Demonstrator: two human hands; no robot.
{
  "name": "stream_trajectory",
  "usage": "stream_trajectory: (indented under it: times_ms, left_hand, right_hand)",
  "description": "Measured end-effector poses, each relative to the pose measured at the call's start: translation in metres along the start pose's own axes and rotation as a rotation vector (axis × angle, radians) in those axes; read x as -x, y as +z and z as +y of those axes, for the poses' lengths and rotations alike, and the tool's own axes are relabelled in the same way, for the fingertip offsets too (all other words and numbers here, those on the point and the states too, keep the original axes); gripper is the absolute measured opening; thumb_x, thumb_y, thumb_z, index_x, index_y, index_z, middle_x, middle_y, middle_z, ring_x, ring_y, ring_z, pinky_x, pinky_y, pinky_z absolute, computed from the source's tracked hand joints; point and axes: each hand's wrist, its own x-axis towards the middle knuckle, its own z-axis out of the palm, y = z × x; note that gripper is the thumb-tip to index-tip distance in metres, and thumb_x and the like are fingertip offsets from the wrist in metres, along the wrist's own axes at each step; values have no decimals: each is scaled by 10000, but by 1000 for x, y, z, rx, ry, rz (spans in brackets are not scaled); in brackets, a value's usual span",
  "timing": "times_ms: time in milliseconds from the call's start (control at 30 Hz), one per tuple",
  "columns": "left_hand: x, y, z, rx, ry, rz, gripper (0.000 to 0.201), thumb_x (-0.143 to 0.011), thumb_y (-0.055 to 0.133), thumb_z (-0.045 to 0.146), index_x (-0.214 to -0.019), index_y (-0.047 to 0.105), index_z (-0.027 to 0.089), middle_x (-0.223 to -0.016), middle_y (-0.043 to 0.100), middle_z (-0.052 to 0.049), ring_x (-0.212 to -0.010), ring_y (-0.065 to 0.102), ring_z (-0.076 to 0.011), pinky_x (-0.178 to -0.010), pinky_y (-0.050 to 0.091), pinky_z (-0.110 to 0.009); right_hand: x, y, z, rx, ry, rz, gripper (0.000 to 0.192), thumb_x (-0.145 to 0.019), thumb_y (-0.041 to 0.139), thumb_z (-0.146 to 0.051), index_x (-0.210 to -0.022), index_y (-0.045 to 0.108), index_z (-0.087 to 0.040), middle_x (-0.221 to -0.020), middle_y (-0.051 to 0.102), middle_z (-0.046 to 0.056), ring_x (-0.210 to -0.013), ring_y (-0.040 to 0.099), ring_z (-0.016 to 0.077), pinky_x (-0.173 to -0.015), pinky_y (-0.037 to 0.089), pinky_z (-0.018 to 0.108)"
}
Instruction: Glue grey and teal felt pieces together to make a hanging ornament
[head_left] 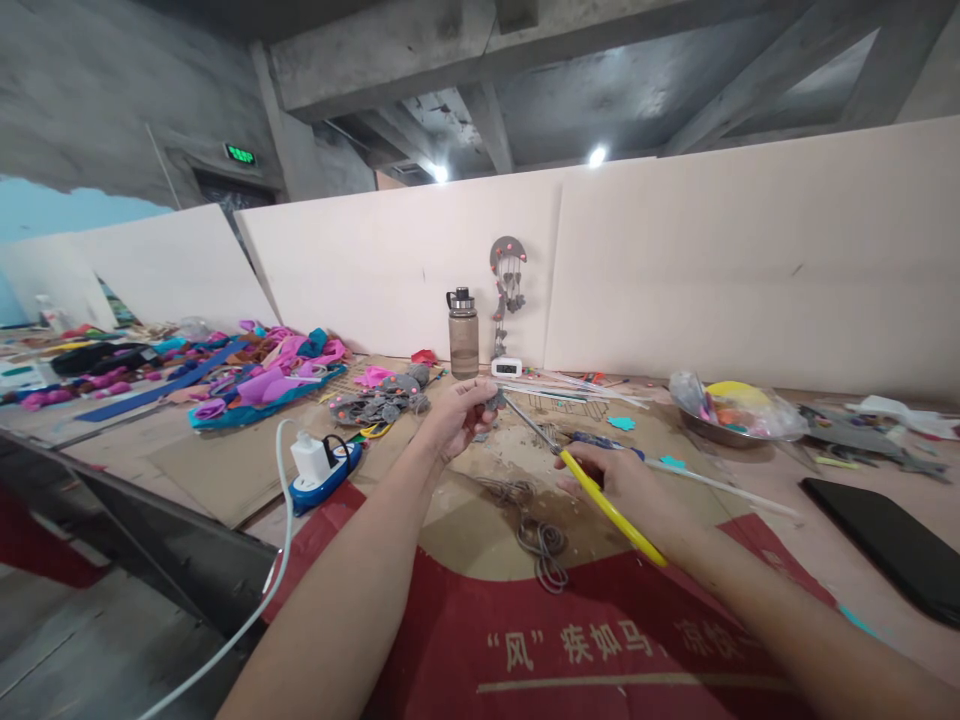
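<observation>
Beyond the left hand (459, 418) and right hand (604, 475), pale boards (360, 270) stand upright along the back of the table (112, 435). High above both hands, bare concrete beams (390, 50) cross, with two bright lights (597, 156) past them. Far left of the hands, a green sign (241, 154) glows by a grey wall (150, 100); lower, grey floor (52, 645) shows.

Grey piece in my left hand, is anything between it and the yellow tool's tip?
Nothing visible: the yellow-handled tool in your right hand reaches close to the grey piece in your left hand. Whether they touch, I can't tell.
</observation>
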Motion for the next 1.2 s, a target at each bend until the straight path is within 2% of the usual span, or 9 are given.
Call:
stream_trajectory:
  times_ms: [200,333,433,500,600,800,967,1200]
  left_hand:
    - [-1,-3,1,-5,-15,17,270,-619,754,265,-672,528,126,-586,507,21,-433,392,-21,-358,228,-131]
    - [1,-3,4,27,-17,19,275,-608,769,242,-702,538,127,-579,423,53,-446,380,-20,-368,224,-129]
    - [2,-2,6,49,-20,6,271,-598,773,227,-710,549,124,-580,385,62,-453,365,-21,-372,230,-131]
    - [2,-2,6,47,-32,-3,258,-599,764,221,-710,553,122,-581,393,58,-457,363,-24,-374,238,-135]
    - [1,-4,5,36,-58,-2,240,-600,748,210,-718,559,120,-583,417,49,-464,383,-31,-376,244,-139]
    - [1,-4,3,23,-63,1,203,-607,720,202,-715,575,110,-585,478,22,-474,435,-46,-369,251,-144]
    - [1,-3,4,15,-71,21,195,-599,715,197,-714,591,100,-568,477,24,-454,428,-39,-358,253,-138]
    - [-2,-6,3,12,-109,-5,194,-597,716,192,-707,592,90,-571,462,28,-442,408,-23,-348,226,-124]
  right_hand:
    - [-2,1,2,-70,-40,-8,295,-810,558,-348,-1043,648,-191,-1018,681,78,-890,611,226,-775,450,322]
    - [-1,-3,-3,-103,21,-87,300,-802,570,-392,-1012,646,-192,-870,670,46,-741,594,191,-671,454,299]
    - [2,-7,-10,-121,49,-130,290,-820,534,-434,-953,653,-206,-702,620,6,-551,500,133,-549,408,269]
    - [3,-9,-13,-142,63,-147,275,-826,519,-433,-921,653,-212,-636,577,-12,-495,451,111,-509,381,255]
    - [4,-11,-14,-152,81,-168,244,-819,524,-419,-862,647,-212,-603,538,-22,-480,441,103,-494,369,246]
    - [4,-11,-15,-171,43,-129,252,-818,509,-420,-847,652,-214,-642,581,2,-516,481,127,-528,410,274]
    - [5,-10,-15,-166,42,-129,229,-811,525,-408,-841,660,-226,-636,594,5,-523,499,134,-533,414,277]
    - [4,-10,-12,-179,47,-161,226,-813,539,-393,-880,659,-214,-607,554,-15,-477,449,105,-504,385,256]
